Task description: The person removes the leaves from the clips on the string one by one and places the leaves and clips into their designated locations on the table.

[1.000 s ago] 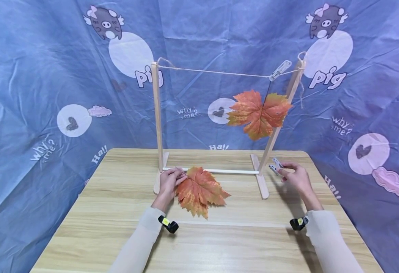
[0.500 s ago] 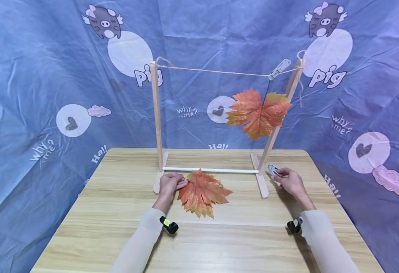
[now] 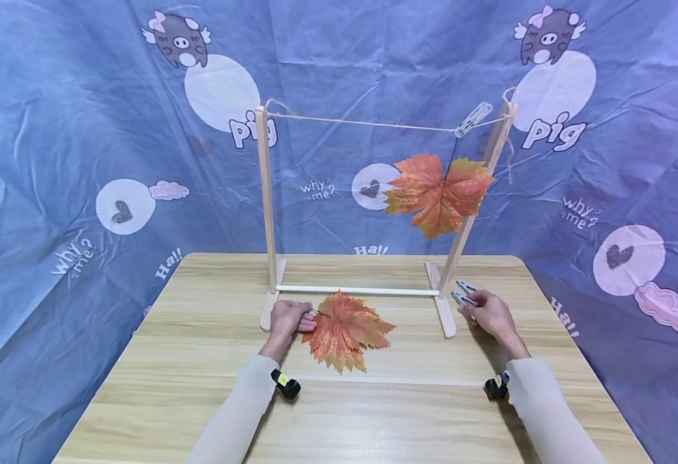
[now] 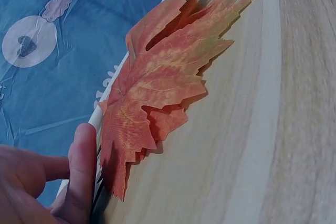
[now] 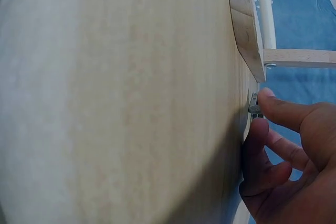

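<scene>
On the table, my left hand (image 3: 289,320) pinches the thin dark stem of an orange-red artificial maple leaf (image 3: 347,332). The left wrist view shows layered leaf edges (image 4: 157,87) lying flat beside the fingers, so more than one leaf may be stacked. At the right foot of the wooden rack, my right hand (image 3: 490,314) pinches a pale clothespin (image 3: 463,298) between thumb and fingers. A second clothespin (image 3: 465,285) appears just behind it. In the right wrist view the fingertips largely hide the clothespin (image 5: 255,108).
A wooden rack (image 3: 266,200) with a white crossbar (image 3: 362,290) stands at the table's back. Along its string (image 3: 368,123), near the right post, another clothespin (image 3: 474,120) holds up a hanging maple leaf (image 3: 440,193). Blue patterned cloth (image 3: 327,71) surrounds the table (image 3: 374,419).
My right hand has moved left and slightly toward me, near the rack's foot, with the clothespin. My left hand has come slightly nearer, and its leaf has shifted a little to the right.
</scene>
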`<state>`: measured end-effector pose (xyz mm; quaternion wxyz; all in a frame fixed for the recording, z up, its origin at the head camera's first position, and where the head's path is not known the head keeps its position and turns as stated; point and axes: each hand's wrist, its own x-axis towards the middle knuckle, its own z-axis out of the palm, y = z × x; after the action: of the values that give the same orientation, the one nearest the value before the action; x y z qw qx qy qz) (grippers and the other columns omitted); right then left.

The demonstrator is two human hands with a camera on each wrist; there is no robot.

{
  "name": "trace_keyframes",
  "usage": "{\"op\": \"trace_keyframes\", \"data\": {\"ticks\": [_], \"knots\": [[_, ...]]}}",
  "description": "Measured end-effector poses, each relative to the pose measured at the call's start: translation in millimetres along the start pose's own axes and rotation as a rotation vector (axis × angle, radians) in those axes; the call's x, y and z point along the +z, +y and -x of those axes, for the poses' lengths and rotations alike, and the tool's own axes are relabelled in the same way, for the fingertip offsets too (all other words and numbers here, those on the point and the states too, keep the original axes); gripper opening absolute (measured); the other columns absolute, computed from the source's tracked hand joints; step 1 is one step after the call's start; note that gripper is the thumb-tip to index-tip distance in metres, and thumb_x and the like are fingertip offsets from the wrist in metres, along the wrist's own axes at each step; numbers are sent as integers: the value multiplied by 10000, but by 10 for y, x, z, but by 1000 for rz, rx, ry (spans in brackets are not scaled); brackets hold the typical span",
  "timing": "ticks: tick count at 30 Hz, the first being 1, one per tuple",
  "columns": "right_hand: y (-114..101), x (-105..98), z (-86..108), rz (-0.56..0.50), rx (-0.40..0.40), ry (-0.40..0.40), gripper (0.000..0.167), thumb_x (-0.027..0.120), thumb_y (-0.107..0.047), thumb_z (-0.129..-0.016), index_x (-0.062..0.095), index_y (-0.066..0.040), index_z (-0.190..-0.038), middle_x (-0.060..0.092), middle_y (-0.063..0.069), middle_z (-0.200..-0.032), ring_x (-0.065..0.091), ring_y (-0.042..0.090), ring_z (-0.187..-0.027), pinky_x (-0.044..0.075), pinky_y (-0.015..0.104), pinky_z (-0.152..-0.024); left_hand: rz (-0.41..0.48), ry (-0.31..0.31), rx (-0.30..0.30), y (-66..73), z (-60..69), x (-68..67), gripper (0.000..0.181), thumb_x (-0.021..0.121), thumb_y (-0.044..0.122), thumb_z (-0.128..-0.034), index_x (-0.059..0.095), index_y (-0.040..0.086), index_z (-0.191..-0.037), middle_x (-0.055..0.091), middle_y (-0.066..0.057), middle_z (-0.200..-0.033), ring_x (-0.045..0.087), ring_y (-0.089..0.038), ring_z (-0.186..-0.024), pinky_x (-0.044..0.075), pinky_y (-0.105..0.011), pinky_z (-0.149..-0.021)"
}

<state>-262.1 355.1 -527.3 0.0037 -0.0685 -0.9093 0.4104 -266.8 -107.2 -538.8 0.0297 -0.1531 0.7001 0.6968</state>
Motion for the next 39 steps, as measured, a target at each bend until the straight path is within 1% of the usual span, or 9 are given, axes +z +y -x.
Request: {"op": "trace_keyframes", "data": {"ticks": [11,20,22,24,27,29,31,35,39], "knots": [[-31,5,-1,4,6,15,478,749,-196,-1002,577,124,-1313,693,284,-1089,632,126,-612,518,237,-515,12,10,25,21,-18,-19,235,665,96,-1027,649,-137,-1060,697,-70,-631,673,-113,-436,628,-245,-484],[-1,6,12,-22,4,22,459,701,-192,-1028,573,126,-1334,674,350,-1191,643,120,-614,541,236,-514,22,-25,65,25,-28,-13,189,661,91,-1034,625,-90,-1070,703,-89,-671,672,-111,-463,624,-242,-479],[-9,5,23,-17,0,34,440,678,-190,-1039,578,126,-1330,665,364,-1228,656,122,-636,558,238,-536,26,-21,72,25,-41,-21,171,660,72,-1029,638,-90,-1083,719,-111,-710,682,-117,-487,630,-243,-494],[-30,-6,37,18,-11,63,428,667,-210,-1045,600,112,-1318,668,350,-1248,651,108,-700,535,228,-602,26,-17,85,34,-49,-26,155,655,46,-1024,649,-91,-1096,738,-146,-763,693,-119,-516,637,-242,-513],[-95,-32,44,48,-37,113,390,657,-215,-1045,636,89,-1288,680,313,-1227,646,112,-738,500,239,-690,23,-8,104,72,-44,-28,136,642,8,-1008,648,-89,-1103,755,-217,-852,714,-125,-556,648,-249,-539],[-155,-57,40,57,-58,147,353,657,-218,-1041,664,65,-1252,694,276,-1180,630,102,-724,473,233,-705,18,0,112,107,-35,-24,117,642,1,-1001,643,-79,-1088,758,-251,-900,721,-124,-574,653,-251,-550],[-221,-81,35,33,-78,162,316,649,-206,-1044,674,58,-1216,697,260,-1135,641,111,-648,503,235,-662,16,7,116,139,-29,-20,98,649,6,-998,644,-65,-1066,757,-265,-922,725,-128,-582,657,-262,-553],[-360,-128,55,20,-109,183,281,649,-231,-1055,683,34,-1142,701,235,-1081,620,85,-571,487,201,-597,-6,8,133,198,-5,3,58,658,23,-1000,657,-30,-1022,754,-248,-917,717,-131,-582,655,-271,-548],[-514,-168,92,10,-142,198,292,653,-258,-1060,686,29,-1105,703,214,-1025,617,103,-567,477,205,-552,-41,-5,185,269,19,54,76,657,34,-996,658,-31,-1033,748,-264,-930,715,-130,-591,655,-264,-558]]}}
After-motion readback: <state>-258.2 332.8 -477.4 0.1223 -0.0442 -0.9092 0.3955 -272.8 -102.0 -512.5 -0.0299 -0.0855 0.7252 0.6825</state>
